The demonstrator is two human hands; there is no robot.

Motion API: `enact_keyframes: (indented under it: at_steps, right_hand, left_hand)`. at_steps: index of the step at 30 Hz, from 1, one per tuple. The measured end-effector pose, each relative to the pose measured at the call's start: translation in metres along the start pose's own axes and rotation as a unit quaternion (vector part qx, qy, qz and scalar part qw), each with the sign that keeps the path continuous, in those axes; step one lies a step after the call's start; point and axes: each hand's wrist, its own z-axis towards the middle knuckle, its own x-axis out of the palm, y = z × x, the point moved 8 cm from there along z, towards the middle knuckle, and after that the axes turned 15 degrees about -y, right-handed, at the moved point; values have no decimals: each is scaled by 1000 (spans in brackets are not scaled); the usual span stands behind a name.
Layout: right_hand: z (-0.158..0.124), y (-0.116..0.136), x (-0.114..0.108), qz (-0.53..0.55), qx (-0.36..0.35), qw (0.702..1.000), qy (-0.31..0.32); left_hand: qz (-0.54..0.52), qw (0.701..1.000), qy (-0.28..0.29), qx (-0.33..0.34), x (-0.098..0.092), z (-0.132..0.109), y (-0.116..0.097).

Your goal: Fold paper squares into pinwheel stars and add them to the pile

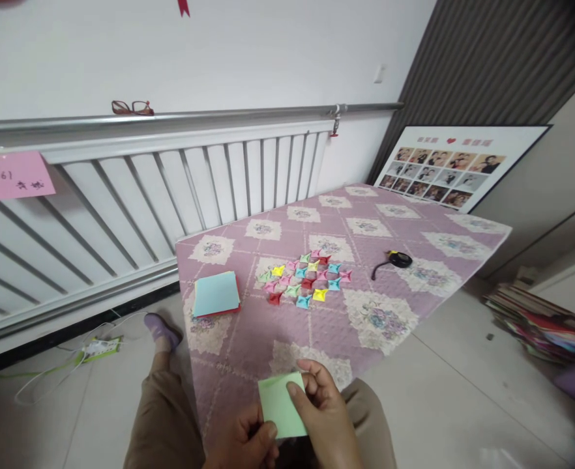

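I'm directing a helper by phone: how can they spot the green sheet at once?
Find the purple floral tablecloth, then its near edge, where the left hand and right hand are. Between them is the flat, pale green sheet. It alone is held; the small folded pieces and the blue-topped paper stack lie on the tablecloth.

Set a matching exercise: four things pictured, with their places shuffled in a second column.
Things
1. Pale green square paper sheet
2. Square paper stack, light blue on top
3. Black rounded object with a strap
4. Brown-framed glasses

Places
A. On the grey metal pipe
B. Right of the folded coloured papers
C. In the left hand and right hand
D. Left of the folded papers

Pairs: 1-C; 2-D; 3-B; 4-A
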Motion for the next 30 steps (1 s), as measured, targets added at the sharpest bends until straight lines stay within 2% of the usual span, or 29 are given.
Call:
enact_keyframes:
  at_steps: [3, 8, 14, 19, 24, 30]
  right_hand:
    - [-5, 1, 2, 0, 24, 1000, -7]
    - [-12, 2, 7, -20, 59, 998, 26]
    - [-11, 4, 4, -15, 59, 998, 16]
    - [-14, 5, 6, -26, 45, 998, 16]
    - [-13, 1, 5, -38, 49, 998, 23]
    - [-11, -6, 5, -35, 60, 997, 36]
  left_hand:
    - [3, 1000, -2, 8, -1, 0, -2]
    - [28, 1000, -8, 7, -2, 0, -4]
    - [14, 999, -21, 35, -5, 0, -14]
    - [-18, 993, -65, 93, -10, 7, -23]
    - [-23, 991, -103, 82, -15, 13, -24]
    - [-73, 988, -115, 68, -17, 18, -28]
